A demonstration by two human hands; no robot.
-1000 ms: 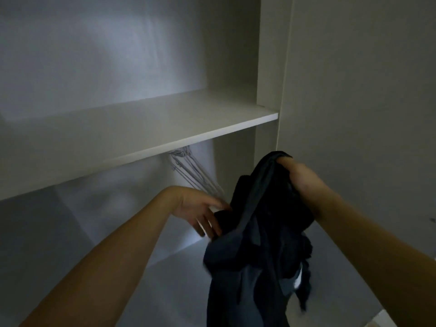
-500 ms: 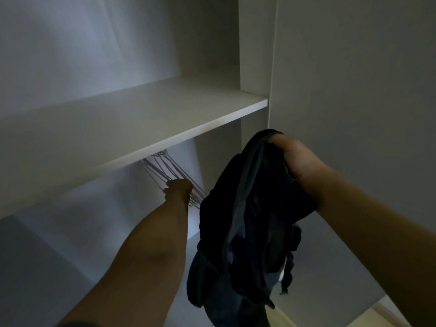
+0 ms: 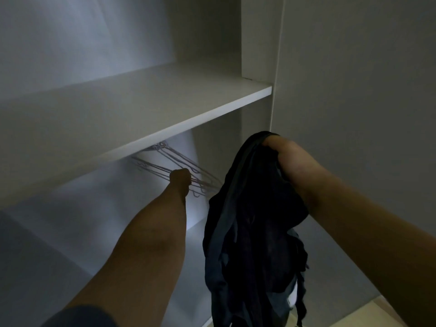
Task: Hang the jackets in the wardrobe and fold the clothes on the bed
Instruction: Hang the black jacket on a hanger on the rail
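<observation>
Head view: one dark jacket (image 3: 250,227) hangs in the lower right of centre, bunched, its long axis running top to bottom, the top gathered in the right hand (image 3: 286,159), whose fingers curl round the cloth. Left of it, at mid-frame, the left hand (image 3: 180,179) is closed round a wire hanger in a bunch of hangers (image 3: 179,166); their number cannot be told in the dim light. They slant from under the shelf (image 3: 151,109) down to the right, ending just beside the jacket's upper edge. The wardrobe (image 3: 257,38) has one shelf across the frame; below it lies open room, bounded at right by a side panel (image 3: 354,90).
</observation>
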